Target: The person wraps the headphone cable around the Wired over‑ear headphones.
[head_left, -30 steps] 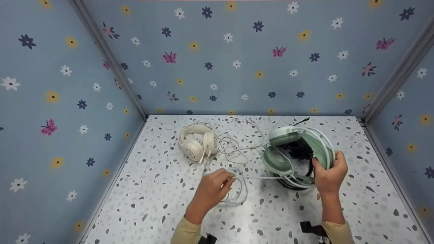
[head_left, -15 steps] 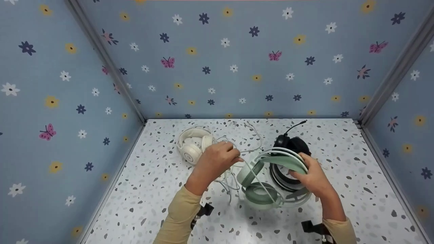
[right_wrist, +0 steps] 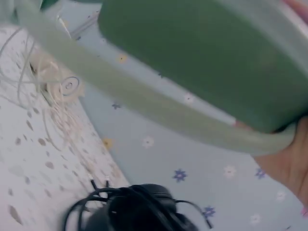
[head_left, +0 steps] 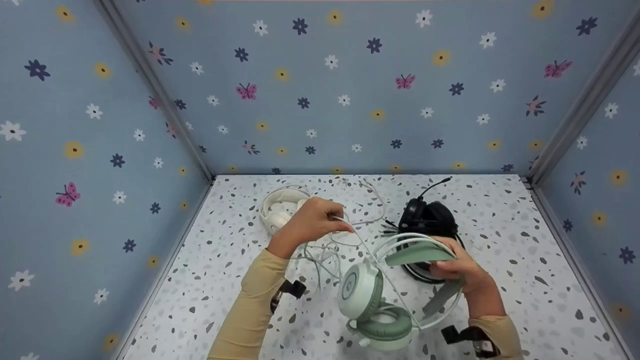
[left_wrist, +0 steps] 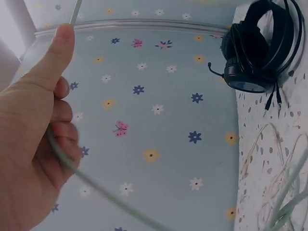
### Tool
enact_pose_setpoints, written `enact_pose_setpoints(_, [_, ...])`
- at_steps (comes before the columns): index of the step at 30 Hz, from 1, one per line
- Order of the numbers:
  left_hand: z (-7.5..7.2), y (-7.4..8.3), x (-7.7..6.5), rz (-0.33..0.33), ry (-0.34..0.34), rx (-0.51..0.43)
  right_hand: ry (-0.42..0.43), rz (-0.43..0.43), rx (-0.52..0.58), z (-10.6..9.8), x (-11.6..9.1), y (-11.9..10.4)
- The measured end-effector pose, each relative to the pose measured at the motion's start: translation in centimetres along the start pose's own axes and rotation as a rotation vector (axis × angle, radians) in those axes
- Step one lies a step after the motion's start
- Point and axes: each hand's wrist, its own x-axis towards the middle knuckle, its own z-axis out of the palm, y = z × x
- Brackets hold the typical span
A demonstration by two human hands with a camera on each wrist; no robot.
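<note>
My right hand [head_left: 457, 265] grips the headband of the pale green headphones [head_left: 360, 290], which hang tilted over the front of the table with both ear cups toward the left. In the right wrist view the green headband pad [right_wrist: 207, 62] fills the upper part, with fingers at its right end. My left hand [head_left: 317, 220] pinches the light green cable [head_left: 372, 255], drawn straight between it and the headphones. The left wrist view shows the cable [left_wrist: 110, 197] running through the curled fingers, the thumb straight along it. Behind the left hand lie white headphones [head_left: 280, 202], partly hidden by it.
Black headphones [head_left: 425, 215] with a mic boom and bundled cable lie behind the green pair. Loose white cable [head_left: 375, 200] trails across the speckled table [head_left: 520, 225] at the back. Light cable loops [head_left: 320, 260] lie below the left hand. Flowered walls [head_left: 345, 115] enclose the table.
The green headphones have come off the black pair, moving left and toward me with the right hand. My left hand has moved up and away from me with the cable, now covering part of the white headphones.
</note>
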Motion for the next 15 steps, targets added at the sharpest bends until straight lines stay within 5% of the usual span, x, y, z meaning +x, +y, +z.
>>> enact_pose_setpoints(3, [1.2, -1.6, -0.2, -0.150, -0.084, -0.304, -0.116, -0.097, 0.287, -0.8, 0.0, 1.4])
enact_pose_setpoints(7, [4.4, -4.0, -1.6, -0.219, -0.151, -0.603, -0.168, -0.198, 0.465, -1.1, -0.3, 2.9])
enact_pose_setpoints(11, [8.5, -5.7, -3.9, -0.312, -0.176, -0.856, -0.067, -0.305, 0.594, -1.1, -0.8, 3.3])
enact_pose_setpoints(15, [12.3, -5.3, -5.5, -0.404, -0.130, -0.999, 0.105, -0.401, 0.677, -1.2, -1.1, 3.0])
